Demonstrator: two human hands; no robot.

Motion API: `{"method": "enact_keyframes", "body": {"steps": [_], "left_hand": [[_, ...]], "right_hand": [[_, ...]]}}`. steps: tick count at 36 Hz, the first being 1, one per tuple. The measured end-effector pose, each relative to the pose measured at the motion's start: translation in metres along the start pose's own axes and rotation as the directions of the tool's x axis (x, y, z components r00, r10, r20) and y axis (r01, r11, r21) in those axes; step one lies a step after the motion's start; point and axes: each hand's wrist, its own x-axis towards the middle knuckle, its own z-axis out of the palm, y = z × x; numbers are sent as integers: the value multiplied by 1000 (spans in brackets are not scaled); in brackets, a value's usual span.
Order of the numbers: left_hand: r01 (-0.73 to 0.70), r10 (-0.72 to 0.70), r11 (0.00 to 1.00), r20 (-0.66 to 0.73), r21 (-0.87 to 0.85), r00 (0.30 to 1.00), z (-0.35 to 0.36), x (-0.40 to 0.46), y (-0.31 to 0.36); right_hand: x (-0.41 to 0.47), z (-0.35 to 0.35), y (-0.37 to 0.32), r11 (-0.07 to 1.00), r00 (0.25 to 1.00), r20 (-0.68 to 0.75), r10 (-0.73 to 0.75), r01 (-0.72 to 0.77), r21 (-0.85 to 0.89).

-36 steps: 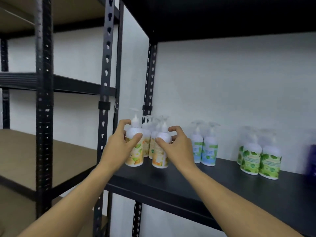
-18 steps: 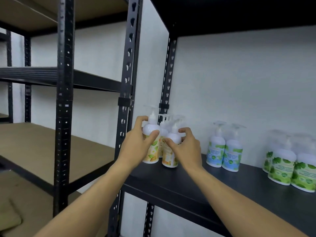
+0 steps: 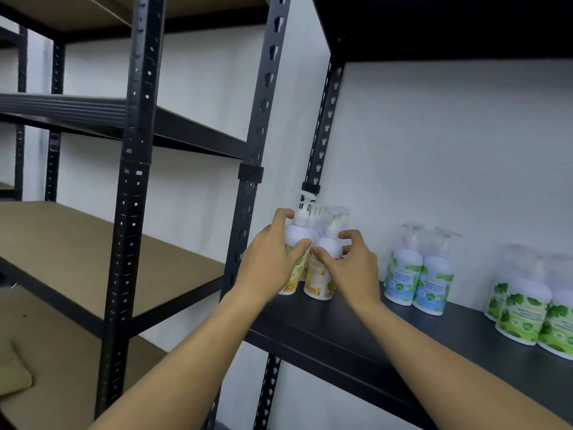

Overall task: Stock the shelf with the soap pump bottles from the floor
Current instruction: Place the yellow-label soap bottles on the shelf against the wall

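Your left hand (image 3: 266,262) is wrapped around the left orange bottle (image 3: 297,240), thumb across its white shoulder and fingers curled behind the neck. Your right hand (image 3: 353,265) holds the right orange bottle (image 3: 319,277) beside it, thumb on the front and fingers hooked round the far side. Both bottles stand upright, touching each other, at the left end of the black shelf (image 3: 356,333), close to the front upright (image 3: 254,181) and just ahead of the rear upright (image 3: 322,125). More pump heads (image 3: 335,212) show behind them, blurred; you cannot tell how many bottles are back there.

To your right on the same shelf stand two blue bottles (image 3: 418,274), side by side and near your right hand but apart from it. Farther right are green bottles (image 3: 527,311), grouped at the picture's edge. The shelf above (image 3: 449,23) hangs low over the pump tops. On your left is a second rack (image 3: 130,181) with brown boards (image 3: 93,243), and a tan pad (image 3: 15,377) lies on its lower board.
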Motion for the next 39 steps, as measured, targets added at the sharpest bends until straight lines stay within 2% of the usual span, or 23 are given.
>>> {"method": "enact_keyframes", "body": {"steps": [10,12,15,17,19,21,28,39], "left_hand": [[-17,17,998,0,-62,1000,-3,1,-4],[-11,11,997,-2,-72,1000,-4,1,-5],[-7,6,996,-11,-89,1000,-4,1,-6],[-2,1,995,-18,-98,1000,-3,3,-6],[4,-7,995,-29,-104,1000,-1,5,-6],[31,-36,991,-33,-132,999,2,8,-5],[122,-117,968,32,-220,993,11,25,-10],[221,-203,947,98,-234,974,31,30,-26]], "right_hand": [[-7,1,-6,1000,1000,-13,-4,3,-25],[-9,-1,-10,1000,1000,18,8,-7,-18],[-21,-9,-15,997,988,138,71,-67,-32],[-30,-15,-11,981,954,263,140,-97,-171],[-38,-21,-2,909,869,430,245,-51,-415],[-45,-24,4,814,774,517,365,4,-580],[-50,-18,10,739,749,518,413,57,-671],[-52,-18,-1,709,726,515,456,54,-704]]}}
